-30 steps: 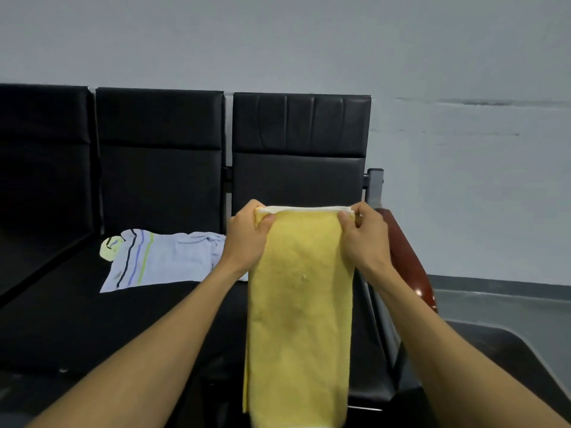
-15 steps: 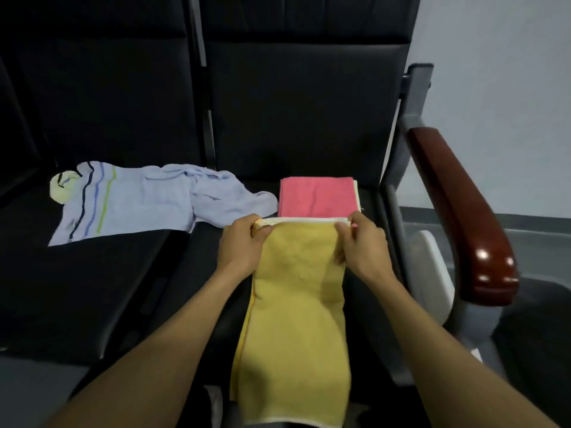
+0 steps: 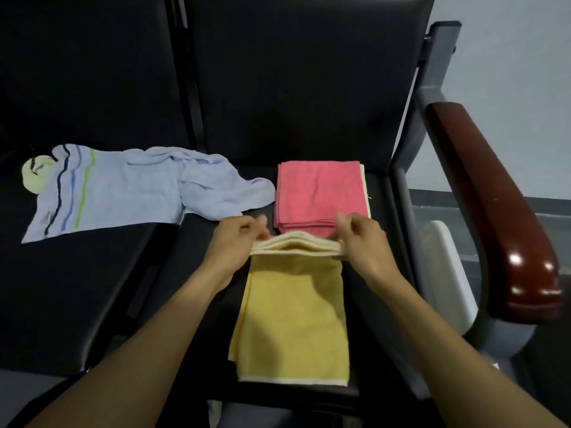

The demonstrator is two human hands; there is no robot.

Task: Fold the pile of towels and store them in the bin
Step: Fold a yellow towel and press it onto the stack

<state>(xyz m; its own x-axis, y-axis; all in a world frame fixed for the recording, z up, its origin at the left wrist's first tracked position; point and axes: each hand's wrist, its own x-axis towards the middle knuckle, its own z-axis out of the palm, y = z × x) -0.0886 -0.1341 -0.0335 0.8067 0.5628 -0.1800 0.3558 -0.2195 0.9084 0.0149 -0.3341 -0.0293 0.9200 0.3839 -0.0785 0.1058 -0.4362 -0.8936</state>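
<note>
The yellow towel (image 3: 293, 319) lies on the black bench (image 3: 92, 288), long axis running front to back. The left hand (image 3: 238, 242) and right hand (image 3: 364, 242) pinch its far edge – fingers curled round the corners. A folded pink towel (image 3: 318, 193) lies just beyond; a rumpled blue towel (image 3: 123, 189) lies to the left.

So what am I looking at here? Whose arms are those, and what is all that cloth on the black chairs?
There is no machine here. The arms belong to a person with a camera on their head, so you see what they see, looking down. The left hand and the right hand each pinch one end of the top edge of a yellow towel, which lies on a black seat. Behind it sits a pink towel, already folded, on top of something pale yellow. To the left, a light blue towel with stripes lies crumpled across the seats. On the right is a brown armrest. They are folding towels. No bin shows here.
</note>
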